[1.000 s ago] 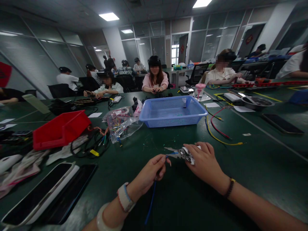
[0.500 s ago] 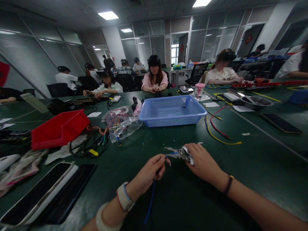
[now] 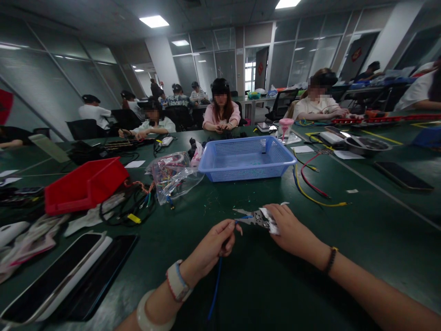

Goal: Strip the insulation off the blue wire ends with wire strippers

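Note:
My left hand (image 3: pixel 220 239) pinches a blue wire (image 3: pixel 216 285) near its upper end, and the rest of the wire hangs down below the fingers. My right hand (image 3: pixel 291 230) is wrapped round the handles of a metal wire stripper (image 3: pixel 257 218), which have white wrapping on them. The tool's jaws point left toward my left fingertips, with the wire's upper end lying at the jaws. Whether the jaws are closed on the wire is too small to tell. Beyond the hands stands a blue mesh basket (image 3: pixel 248 174) with small bits inside.
A red bin (image 3: pixel 86 186), a clear bag of wires (image 3: pixel 175 177) and black cables lie left. Two phones (image 3: pixel 93 280) rest at front left. Yellow and red wires (image 3: pixel 320 200) lie right of the basket, with another phone (image 3: pixel 403 175) further right. People sit across the table.
The wire stripper and my right hand have shifted slightly left. My left hand has barely moved and still holds the wire.

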### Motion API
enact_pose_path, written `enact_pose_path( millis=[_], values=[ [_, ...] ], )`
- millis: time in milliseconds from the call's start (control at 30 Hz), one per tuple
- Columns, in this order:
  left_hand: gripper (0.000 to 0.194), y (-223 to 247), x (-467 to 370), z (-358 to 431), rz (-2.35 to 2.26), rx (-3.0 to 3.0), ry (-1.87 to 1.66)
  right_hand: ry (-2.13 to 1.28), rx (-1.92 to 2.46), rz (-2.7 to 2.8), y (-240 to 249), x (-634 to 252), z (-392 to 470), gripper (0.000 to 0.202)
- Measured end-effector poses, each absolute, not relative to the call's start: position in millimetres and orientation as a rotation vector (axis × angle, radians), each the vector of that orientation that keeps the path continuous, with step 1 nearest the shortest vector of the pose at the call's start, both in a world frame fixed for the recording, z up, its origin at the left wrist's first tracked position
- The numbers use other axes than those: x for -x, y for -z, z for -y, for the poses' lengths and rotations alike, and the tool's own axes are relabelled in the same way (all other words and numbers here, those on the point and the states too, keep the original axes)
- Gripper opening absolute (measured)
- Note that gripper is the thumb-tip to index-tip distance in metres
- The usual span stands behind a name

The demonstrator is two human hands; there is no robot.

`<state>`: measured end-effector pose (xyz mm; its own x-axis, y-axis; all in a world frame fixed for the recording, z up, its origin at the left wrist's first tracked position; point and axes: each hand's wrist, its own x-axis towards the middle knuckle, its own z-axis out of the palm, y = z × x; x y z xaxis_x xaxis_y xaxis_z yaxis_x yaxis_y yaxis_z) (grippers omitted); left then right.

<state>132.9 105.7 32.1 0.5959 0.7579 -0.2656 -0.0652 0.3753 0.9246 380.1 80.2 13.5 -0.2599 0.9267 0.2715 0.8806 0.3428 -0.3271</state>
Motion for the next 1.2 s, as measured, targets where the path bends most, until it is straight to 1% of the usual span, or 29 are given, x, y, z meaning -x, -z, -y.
enact_pose_path(
  millis=[67, 233, 467, 633, 800, 1000, 1200],
  values=[
    [0.038, -32.5, -132.7, -105.9, -0.773, -1.067, -0.591, -0.117, 1.605, 2.188, -14.5, -377.5, -80.8, 0.055],
    [0.038, -32.4, -132.5, -106.4, -0.774, -1.081, -0.574, -0.090, 1.617, 2.177, -12.2, -376.0, -82.5, 0.056],
    [0.034, -32.1, -132.1, -107.2, -0.745, -1.120, -0.563, -0.249, 1.692, 2.133, -15.4, -376.0, -81.0, 0.055],
    [0.034, -31.8, -130.8, -107.2, -0.743, -1.188, -0.532, -0.277, 1.655, 2.116, -19.9, -375.3, -78.8, 0.052],
    [0.033, -30.1, -129.6, -107.1, -0.698, -1.207, -0.518, -0.301, 1.615, 2.091, -16.9, -375.6, -78.1, 0.056],
    [0.036, -33.0, -129.9, -105.3, -0.669, -1.205, -0.490, -0.348, 1.595, 2.074, -12.8, -373.4, -78.2, 0.071],
    [0.038, -33.6, -130.6, -105.5, -0.676, -1.227, -0.493, -0.377, 1.617, 2.062, -17.7, -373.1, -78.0, 0.076]
  ],
)
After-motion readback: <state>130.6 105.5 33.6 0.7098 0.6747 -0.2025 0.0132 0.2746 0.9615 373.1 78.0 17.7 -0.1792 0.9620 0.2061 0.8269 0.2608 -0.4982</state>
